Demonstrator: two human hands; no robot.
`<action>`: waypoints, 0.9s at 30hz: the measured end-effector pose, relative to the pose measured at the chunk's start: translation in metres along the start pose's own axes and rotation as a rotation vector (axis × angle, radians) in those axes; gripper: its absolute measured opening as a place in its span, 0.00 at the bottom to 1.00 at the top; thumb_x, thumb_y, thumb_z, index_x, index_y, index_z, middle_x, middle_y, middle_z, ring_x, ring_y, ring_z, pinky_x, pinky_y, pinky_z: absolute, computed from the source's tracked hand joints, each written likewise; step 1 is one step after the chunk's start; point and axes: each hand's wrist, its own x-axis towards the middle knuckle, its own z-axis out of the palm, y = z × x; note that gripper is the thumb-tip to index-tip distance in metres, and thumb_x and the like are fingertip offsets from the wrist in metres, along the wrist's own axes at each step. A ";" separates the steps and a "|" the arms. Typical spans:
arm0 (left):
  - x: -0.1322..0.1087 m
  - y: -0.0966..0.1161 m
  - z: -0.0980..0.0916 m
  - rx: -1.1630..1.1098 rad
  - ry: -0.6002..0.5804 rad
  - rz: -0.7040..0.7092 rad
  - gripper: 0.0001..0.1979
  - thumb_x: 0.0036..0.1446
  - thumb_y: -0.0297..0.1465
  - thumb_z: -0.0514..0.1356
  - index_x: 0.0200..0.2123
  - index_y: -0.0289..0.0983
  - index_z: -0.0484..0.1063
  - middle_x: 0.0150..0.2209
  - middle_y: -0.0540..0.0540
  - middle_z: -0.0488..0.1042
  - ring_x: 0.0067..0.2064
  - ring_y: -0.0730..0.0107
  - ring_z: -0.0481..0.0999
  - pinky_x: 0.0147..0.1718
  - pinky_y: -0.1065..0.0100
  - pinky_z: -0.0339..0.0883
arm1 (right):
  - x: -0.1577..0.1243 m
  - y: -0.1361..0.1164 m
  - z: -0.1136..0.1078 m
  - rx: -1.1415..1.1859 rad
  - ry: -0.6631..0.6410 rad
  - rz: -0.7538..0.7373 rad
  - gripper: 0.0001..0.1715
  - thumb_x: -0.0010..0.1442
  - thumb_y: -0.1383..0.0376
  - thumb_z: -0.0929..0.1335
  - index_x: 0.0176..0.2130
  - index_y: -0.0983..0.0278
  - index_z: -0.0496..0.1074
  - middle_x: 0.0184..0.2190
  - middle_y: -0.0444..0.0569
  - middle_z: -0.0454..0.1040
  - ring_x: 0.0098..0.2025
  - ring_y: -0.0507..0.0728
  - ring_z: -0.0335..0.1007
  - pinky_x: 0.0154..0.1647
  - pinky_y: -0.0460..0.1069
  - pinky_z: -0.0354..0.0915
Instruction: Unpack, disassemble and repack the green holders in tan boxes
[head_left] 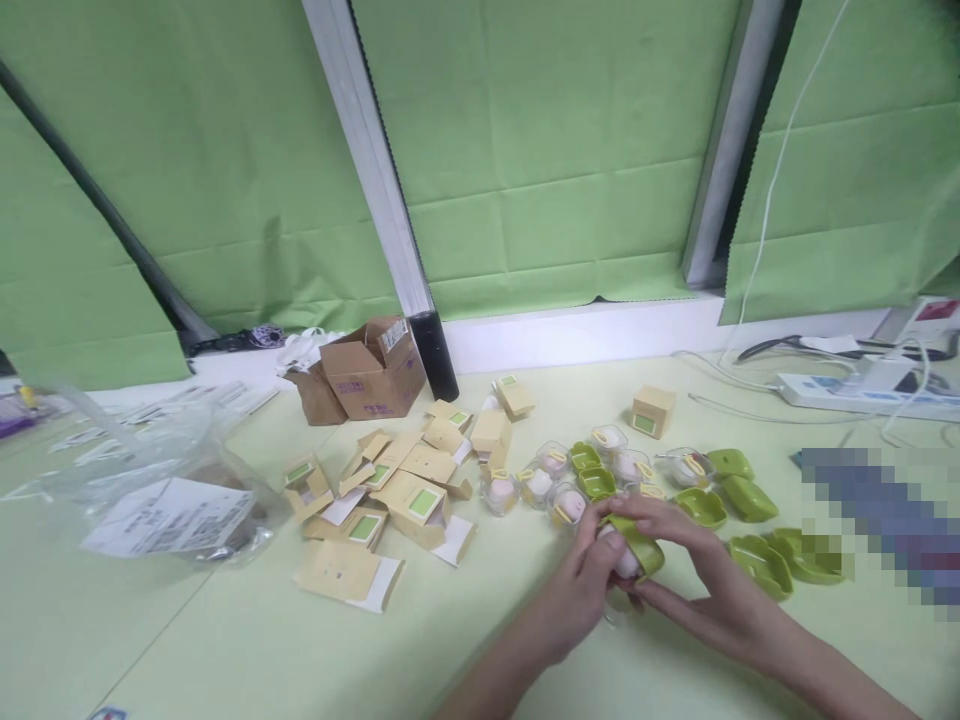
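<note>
In front of me my left hand [574, 590] closes round a pale pinkish-white rounded thing [627, 562], thumb laid over its side. My right hand [709, 570] grips a green plastic case [646, 550], fingers on top and thumb below. The case and the pale thing touch, the pale one partly inside or against the green shell. Just behind my hands stand several clear tubs with pale pink contents, such as this clear tub [568, 503]. An open green case [596, 480] lies among them. Right of my hands are more open green cases [761, 565].
Flattened and open tan cartons [409, 500] are heaped left of centre. One small tan box [652, 412] stands at the back. A brown cardboard box [375, 370] sits by the window post. A clear plastic bag [195, 510] lies left; a power strip [862, 395] with cables lies back right.
</note>
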 end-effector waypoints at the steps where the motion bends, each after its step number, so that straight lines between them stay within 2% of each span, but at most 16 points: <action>1: 0.000 0.001 0.001 0.005 0.003 0.003 0.22 0.59 0.43 0.48 0.54 0.39 0.57 0.33 0.49 0.65 0.35 0.70 0.66 0.39 0.66 0.61 | -0.001 0.002 0.001 -0.004 0.019 -0.012 0.33 0.54 0.74 0.67 0.54 0.53 0.53 0.51 0.51 0.68 0.56 0.61 0.61 0.53 0.60 0.63; 4: -0.001 0.006 0.004 0.075 0.025 0.072 0.22 0.59 0.43 0.49 0.53 0.39 0.60 0.48 0.44 0.66 0.49 0.65 0.64 0.50 0.65 0.55 | -0.006 0.008 0.002 -0.050 0.095 -0.045 0.36 0.53 0.74 0.68 0.55 0.52 0.53 0.48 0.50 0.70 0.53 0.60 0.65 0.51 0.58 0.66; 6: 0.000 0.008 0.006 0.091 0.027 0.103 0.22 0.58 0.43 0.50 0.52 0.38 0.60 0.50 0.43 0.65 0.52 0.63 0.62 0.51 0.64 0.54 | -0.006 0.009 0.002 -0.090 0.101 -0.046 0.35 0.53 0.73 0.69 0.55 0.52 0.55 0.48 0.51 0.70 0.52 0.60 0.67 0.48 0.56 0.68; 11: 0.001 0.006 0.007 0.003 0.008 0.046 0.24 0.58 0.44 0.51 0.53 0.38 0.56 0.44 0.43 0.66 0.44 0.65 0.68 0.43 0.64 0.62 | -0.002 0.004 -0.001 -0.149 0.025 -0.035 0.32 0.52 0.70 0.70 0.54 0.54 0.59 0.50 0.51 0.69 0.51 0.61 0.67 0.47 0.54 0.69; 16: 0.001 -0.002 0.005 -0.023 0.037 0.059 0.19 0.59 0.41 0.52 0.51 0.39 0.59 0.39 0.48 0.65 0.41 0.71 0.65 0.45 0.67 0.57 | -0.004 0.005 0.002 -0.127 0.071 0.019 0.37 0.51 0.71 0.70 0.56 0.54 0.56 0.49 0.49 0.71 0.50 0.60 0.69 0.49 0.55 0.68; 20: 0.003 -0.012 0.004 -0.138 0.040 0.028 0.16 0.60 0.39 0.50 0.48 0.38 0.59 0.31 0.52 0.63 0.35 0.75 0.62 0.38 0.71 0.56 | -0.006 0.003 0.005 -0.091 0.059 0.079 0.37 0.50 0.71 0.70 0.56 0.55 0.56 0.48 0.48 0.73 0.49 0.59 0.70 0.49 0.54 0.69; 24: 0.005 -0.016 0.004 -0.166 0.038 0.041 0.15 0.59 0.40 0.51 0.45 0.36 0.57 0.32 0.50 0.65 0.35 0.75 0.64 0.36 0.70 0.57 | -0.004 0.000 0.007 -0.050 0.004 0.126 0.34 0.51 0.70 0.69 0.55 0.56 0.58 0.48 0.49 0.73 0.50 0.59 0.70 0.49 0.53 0.69; 27: 0.005 -0.013 0.007 -0.168 -0.001 0.082 0.15 0.58 0.39 0.52 0.43 0.36 0.55 0.34 0.48 0.68 0.36 0.72 0.66 0.37 0.69 0.59 | -0.003 -0.001 0.008 -0.036 -0.025 0.121 0.34 0.52 0.71 0.68 0.55 0.56 0.56 0.49 0.50 0.72 0.50 0.59 0.69 0.47 0.53 0.69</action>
